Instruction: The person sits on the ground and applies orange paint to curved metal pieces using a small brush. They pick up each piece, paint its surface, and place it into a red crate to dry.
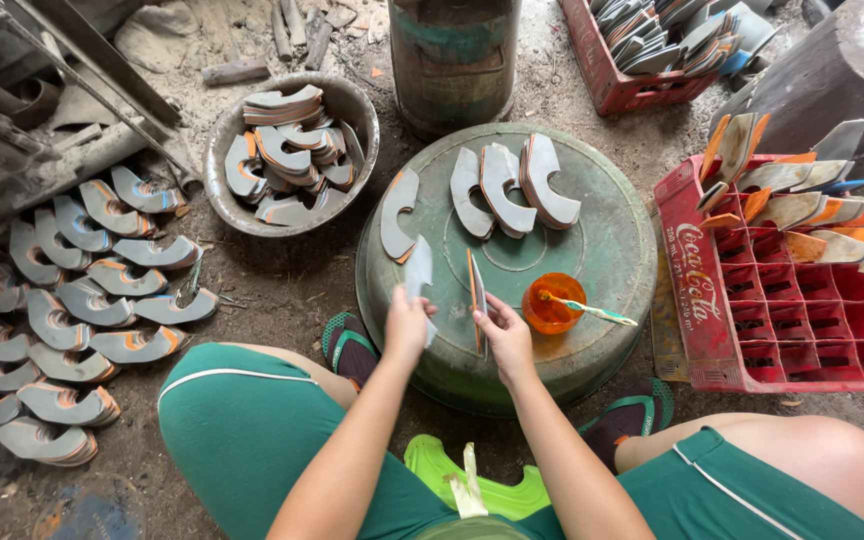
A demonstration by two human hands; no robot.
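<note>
My left hand (407, 325) holds a flat grey curved piece (418, 270) upright above the rim of an overturned green basin (612, 250). My right hand (505, 335) grips a thin piece (476, 295) seen edge-on, with an orange edge. Both hands are close together over the basin's near side. Just right of my right hand stands a small orange cup (553, 303) with a brush (592, 311) resting in it. More grey curved pieces (505, 185) lie on the basin's far side, and one (396, 213) lies at its left.
A round metal bowl (237, 215) of curved pieces sits at the upper left. Rows of similar pieces (72, 300) lie on the dirt floor at left. A red crate (782, 300) at right holds standing pieces. A drum (452, 60) and another red crate (632, 85) stand behind.
</note>
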